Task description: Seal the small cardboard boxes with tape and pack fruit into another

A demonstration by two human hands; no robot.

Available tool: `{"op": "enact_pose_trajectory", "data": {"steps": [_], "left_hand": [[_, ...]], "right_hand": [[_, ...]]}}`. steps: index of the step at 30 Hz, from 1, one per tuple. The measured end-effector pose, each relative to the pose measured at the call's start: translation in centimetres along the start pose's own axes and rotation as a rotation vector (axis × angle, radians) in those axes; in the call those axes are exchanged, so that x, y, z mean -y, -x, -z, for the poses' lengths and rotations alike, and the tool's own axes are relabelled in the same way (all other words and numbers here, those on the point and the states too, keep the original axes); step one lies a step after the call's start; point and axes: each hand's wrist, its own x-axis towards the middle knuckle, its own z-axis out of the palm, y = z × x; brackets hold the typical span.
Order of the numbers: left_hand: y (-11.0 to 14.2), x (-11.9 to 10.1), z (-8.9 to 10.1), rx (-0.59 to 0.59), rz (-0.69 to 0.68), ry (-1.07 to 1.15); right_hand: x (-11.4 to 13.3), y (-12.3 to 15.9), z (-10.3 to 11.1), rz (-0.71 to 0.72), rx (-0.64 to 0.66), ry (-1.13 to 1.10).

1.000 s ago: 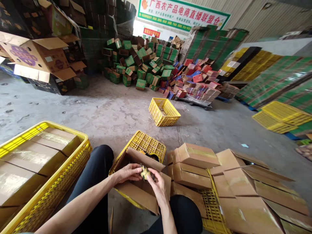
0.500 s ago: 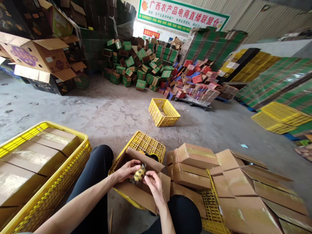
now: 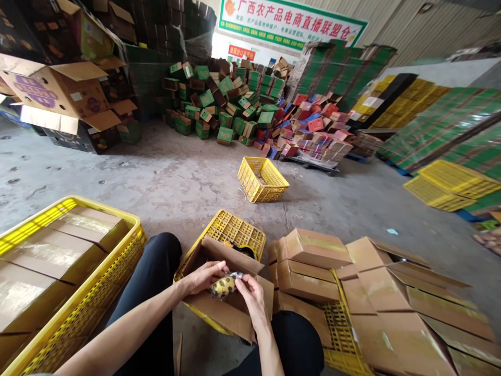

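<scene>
Between my hands is a rounded yellow item with dark spots (image 3: 223, 286), and the shiny film at its right end looks like wrapping. My left hand (image 3: 204, 277) is closed at its upper left side, the fingertips partly hidden. With thumb and fingers together, my right hand (image 3: 251, 294) pinches the shiny right end. Both hands are above an open cardboard box (image 3: 235, 316), whose contents I cannot make out. The box rests on an upturned yellow crate (image 3: 238, 233), on which a tape dispenser-like black and yellow object (image 3: 246, 251) lies behind the box.
At left, a yellow crate (image 3: 136, 221) holds closed, taped boxes (image 3: 84, 241). More taped boxes (image 3: 313, 249) are stacked at right on yellow crates (image 3: 340, 325). Ahead on the concrete floor stands another yellow crate (image 3: 263, 194). Green cartons (image 3: 225, 134) lie heaped farther back.
The spotted item has turned from slanting upward to lying more level, with shiny film now showing at its right end. Both hands have shifted slightly around it.
</scene>
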Motion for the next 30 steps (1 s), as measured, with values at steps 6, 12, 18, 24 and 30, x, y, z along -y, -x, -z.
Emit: {"op": "enact_pose_trajectory", "data": {"steps": [6, 12, 18, 24, 30], "left_hand": [[0.5, -0.7, -0.2, 0.085, 0.067, 0.039], [0.7, -0.9, -0.4, 0.152, 0.014, -0.041], [0.6, -1.0, -0.3, 0.030, -0.039, -0.158], [0.5, -1.2, -0.2, -0.063, -0.070, -0.206], [0.5, -1.1, -0.2, -0.059, -0.071, -0.252]], "right_hand": [[-0.9, -0.4, 0.5, -0.037, -0.163, -0.049], [-1.6, -0.7, 1.1, -0.057, -0.251, -0.086], [-1.3, -0.5, 0.5, -0.094, -0.189, -0.108], [-0.3, 0.1, -0.2, -0.138, -0.099, -0.215], [0.8, 0.6, -0.4, -0.143, -0.027, -0.214]]}}
